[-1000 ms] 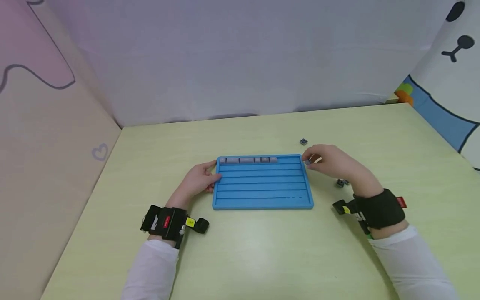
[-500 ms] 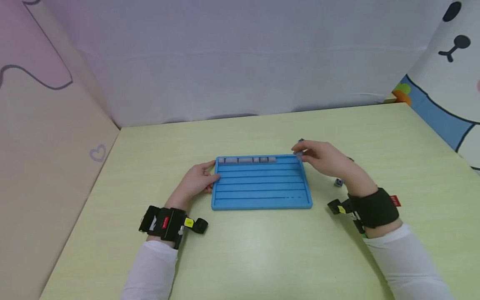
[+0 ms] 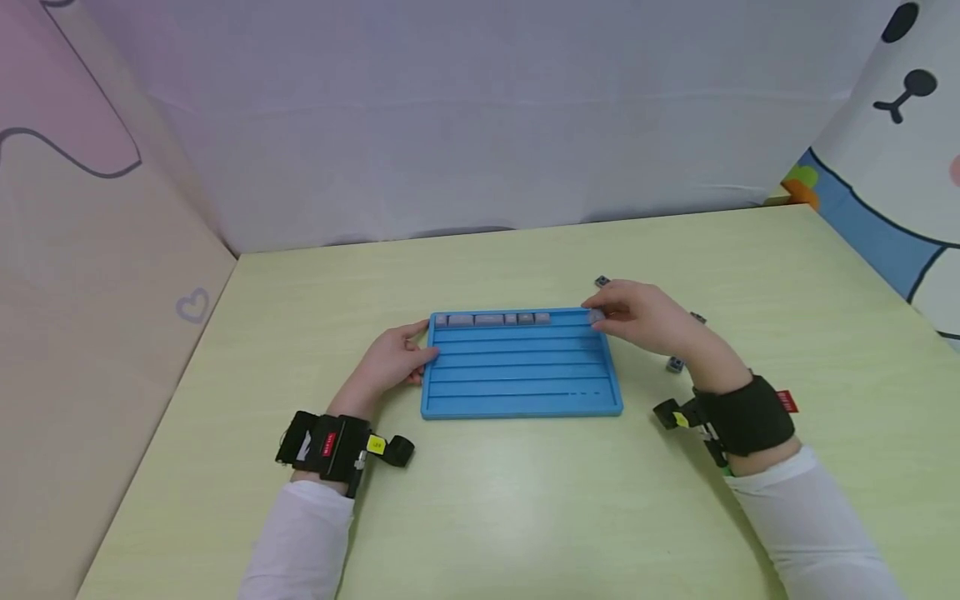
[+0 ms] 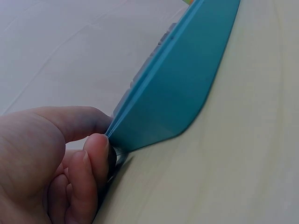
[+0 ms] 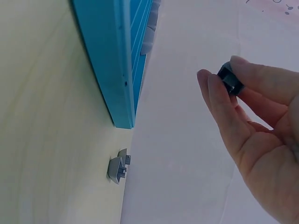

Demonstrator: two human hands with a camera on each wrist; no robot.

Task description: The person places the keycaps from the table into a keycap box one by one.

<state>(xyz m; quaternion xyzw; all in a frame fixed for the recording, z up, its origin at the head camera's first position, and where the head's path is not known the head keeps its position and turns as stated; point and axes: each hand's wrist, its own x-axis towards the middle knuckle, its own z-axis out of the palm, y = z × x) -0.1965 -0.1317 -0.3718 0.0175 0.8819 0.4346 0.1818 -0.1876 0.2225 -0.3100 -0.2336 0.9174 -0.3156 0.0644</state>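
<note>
Pinching a keycap (image 5: 231,79) between fingertips (image 5: 214,84), right grip (image 3: 637,318) sits opposite left grip (image 3: 388,360) (holding tray (image 3: 517,373)).

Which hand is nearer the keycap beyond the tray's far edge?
Right. The right hand is close by the keycap; the left hand grips the left edge of the tray.

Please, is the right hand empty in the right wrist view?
No, the right hand pinches a small keycap with its hollow underside showing.
</note>
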